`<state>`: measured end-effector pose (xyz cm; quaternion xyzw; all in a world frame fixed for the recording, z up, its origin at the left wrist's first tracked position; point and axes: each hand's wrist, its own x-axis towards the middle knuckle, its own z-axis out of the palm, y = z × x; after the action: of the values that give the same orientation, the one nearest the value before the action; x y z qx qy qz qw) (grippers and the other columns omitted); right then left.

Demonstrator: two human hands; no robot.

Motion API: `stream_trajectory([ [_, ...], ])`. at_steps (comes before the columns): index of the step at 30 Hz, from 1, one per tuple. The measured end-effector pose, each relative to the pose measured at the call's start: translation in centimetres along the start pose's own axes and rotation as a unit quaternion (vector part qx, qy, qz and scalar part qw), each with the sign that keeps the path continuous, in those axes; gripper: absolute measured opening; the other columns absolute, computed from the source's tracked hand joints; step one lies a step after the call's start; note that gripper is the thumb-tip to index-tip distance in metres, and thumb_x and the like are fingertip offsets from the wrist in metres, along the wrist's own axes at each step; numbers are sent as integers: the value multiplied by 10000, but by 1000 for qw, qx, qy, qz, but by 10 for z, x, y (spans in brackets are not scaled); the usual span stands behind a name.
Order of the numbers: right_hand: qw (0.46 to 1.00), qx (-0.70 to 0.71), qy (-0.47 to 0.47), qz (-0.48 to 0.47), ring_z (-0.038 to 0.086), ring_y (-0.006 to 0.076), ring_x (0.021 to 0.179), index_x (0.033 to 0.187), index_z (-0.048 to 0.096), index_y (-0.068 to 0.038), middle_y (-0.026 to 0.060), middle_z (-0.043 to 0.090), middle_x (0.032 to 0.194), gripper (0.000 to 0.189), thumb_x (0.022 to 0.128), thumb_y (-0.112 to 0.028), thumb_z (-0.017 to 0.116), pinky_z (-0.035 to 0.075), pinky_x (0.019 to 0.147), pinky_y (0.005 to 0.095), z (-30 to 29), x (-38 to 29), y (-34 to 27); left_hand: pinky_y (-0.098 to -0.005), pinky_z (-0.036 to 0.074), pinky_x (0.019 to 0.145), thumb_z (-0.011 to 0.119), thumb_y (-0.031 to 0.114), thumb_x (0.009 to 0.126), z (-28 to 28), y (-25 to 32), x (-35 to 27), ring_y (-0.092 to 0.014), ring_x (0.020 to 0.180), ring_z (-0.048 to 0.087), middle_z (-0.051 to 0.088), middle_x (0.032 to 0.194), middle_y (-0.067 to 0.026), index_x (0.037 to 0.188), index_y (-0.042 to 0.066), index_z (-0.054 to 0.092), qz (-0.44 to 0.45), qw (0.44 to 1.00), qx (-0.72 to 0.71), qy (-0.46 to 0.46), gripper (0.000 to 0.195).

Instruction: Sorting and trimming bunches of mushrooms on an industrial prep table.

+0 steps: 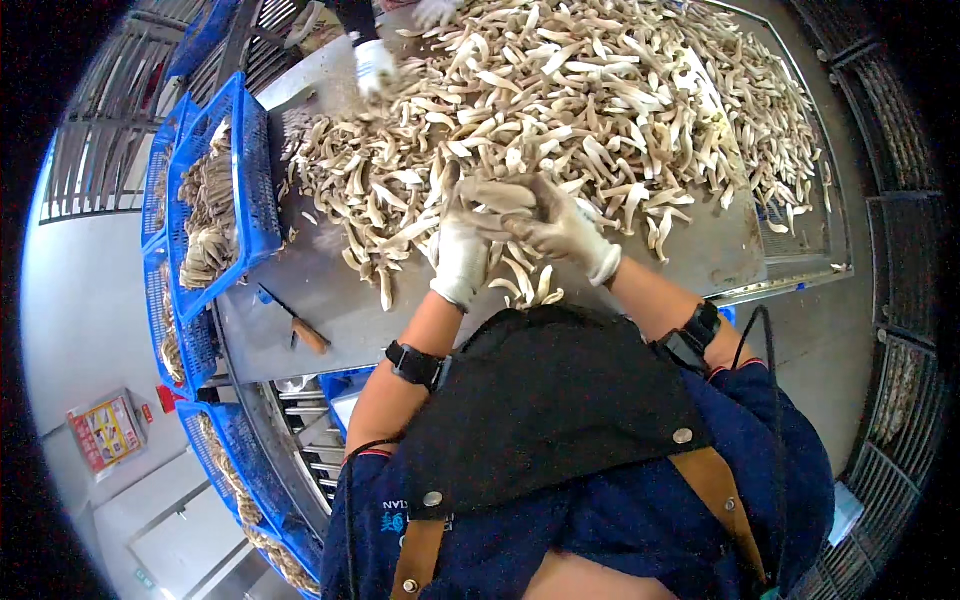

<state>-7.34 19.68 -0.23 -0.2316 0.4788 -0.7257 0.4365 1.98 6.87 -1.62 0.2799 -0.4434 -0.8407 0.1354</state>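
Over the near edge of a mushroom pile, both my hands wear white knitted gloves with soiled fingers. My left hand is on the left side of a small bunch of king oyster mushrooms, its fingers pointing up. From the right, my right hand curls around the same bunch; some fingertips are blurred. The heap of loose mushrooms spreads over the steel table beyond my hands. A few mushrooms lie between my wrists and my black apron.
A knife with a wooden handle lies at the table's left. Blue plastic baskets of mushrooms line that side, above a roller conveyor. Across the table, a co-worker's gloved hands reach into the pile. Metal racks stand at right.
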Motion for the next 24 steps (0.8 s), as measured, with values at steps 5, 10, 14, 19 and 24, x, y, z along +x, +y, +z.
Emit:
stream_trajectory([
  [5,975,212,-9,-59,577,245,1175,1389,396,-4,141,548,1326,586,872,-58,669,470,1003,351,2,5,-18,-302,535,880,512,-133,855,0,7,1,-204,1116,581,493,1355,-149,1502,101,216,108,993,54,-10,749],
  [10,979,177,73,-66,554,267,1201,1430,356,6,133,501,1379,550,925,-26,572,463,1023,374,-58,20,-10,-272,508,858,602,7,912,-5,7,-2,-167,1085,564,476,1370,-158,1521,101,173,148,962,219,68,751],
  [14,973,118,198,-17,593,163,1008,1245,557,32,81,627,1150,366,928,-143,608,426,944,273,-114,30,-22,-264,518,798,607,33,918,10,8,-11,-141,1061,579,634,1134,-118,1507,93,235,168,913,370,-32,699],
  [19,972,70,215,-58,622,135,940,1191,543,45,65,661,1043,359,916,-166,639,497,811,277,-133,48,-72,-349,416,1018,711,277,876,59,0,-22,-201,1098,592,629,1215,-147,1500,59,253,111,752,423,-493,804],
  [24,981,100,107,-127,581,188,1109,1312,492,-2,122,604,1236,374,960,-111,552,453,999,319,-90,34,-61,-316,508,897,590,360,956,54,5,-8,-188,1084,589,546,1287,-115,1475,61,285,-100,911,305,-259,672],
])
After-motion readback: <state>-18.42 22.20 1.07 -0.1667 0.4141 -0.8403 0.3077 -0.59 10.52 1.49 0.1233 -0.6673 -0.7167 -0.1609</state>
